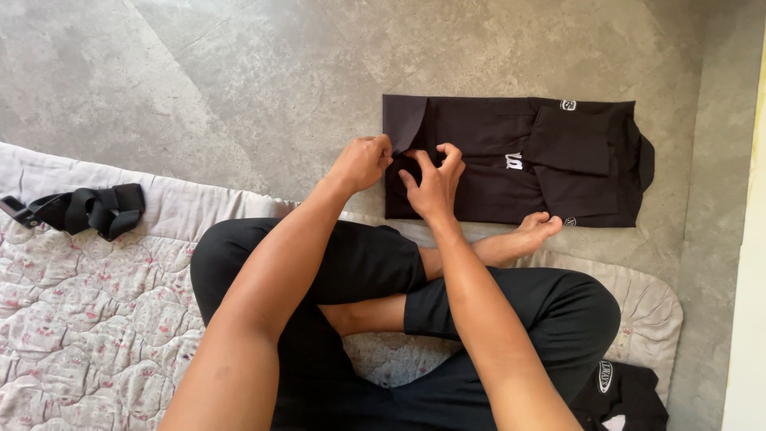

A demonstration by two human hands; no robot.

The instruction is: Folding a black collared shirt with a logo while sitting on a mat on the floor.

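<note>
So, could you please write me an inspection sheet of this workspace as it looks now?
Surface: grey stone floor, with a quilted floral mat under the seated person.
Job's things: black garment, folded flat on the floor, white marks showing.
Clutter: black strap bundle on the mat; second dark garment at the lower right.
Grippers: left hand pinches the garment's raised corner; right hand presses fingertips on the cloth beside it.
Cables: nothing seen.
Surroundings: pale wall edge on the right; a bare foot touches the garment.
</note>
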